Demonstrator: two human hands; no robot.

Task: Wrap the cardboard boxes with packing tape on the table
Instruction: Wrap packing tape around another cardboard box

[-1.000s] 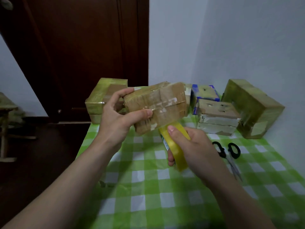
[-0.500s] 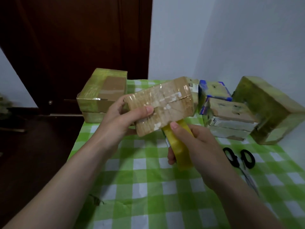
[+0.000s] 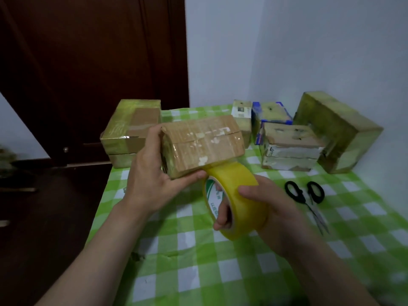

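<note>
A small brown cardboard box point(image 3: 205, 140) with glossy tape on it is held above the table. My left hand point(image 3: 152, 173) grips its left end, thumb under the front edge. A yellow roll of packing tape point(image 3: 238, 195) hangs just below the box's right lower edge, and a strip of tape runs from the roll up to the box. My right hand point(image 3: 260, 202) grips the roll, with fingers through its core and the thumb on the outer face.
Black-handled scissors point(image 3: 309, 199) lie on the green checked tablecloth point(image 3: 198, 272) to the right. Several taped boxes stand at the back: a flat one point(image 3: 132, 127) left, a stacked one point(image 3: 291, 149) and a big leaning one point(image 3: 337, 131) right. A dark door is behind.
The box has turned so that its long face points at me. My right hand has drawn the tape roll lower and toward me, and the roll's side now shows.
</note>
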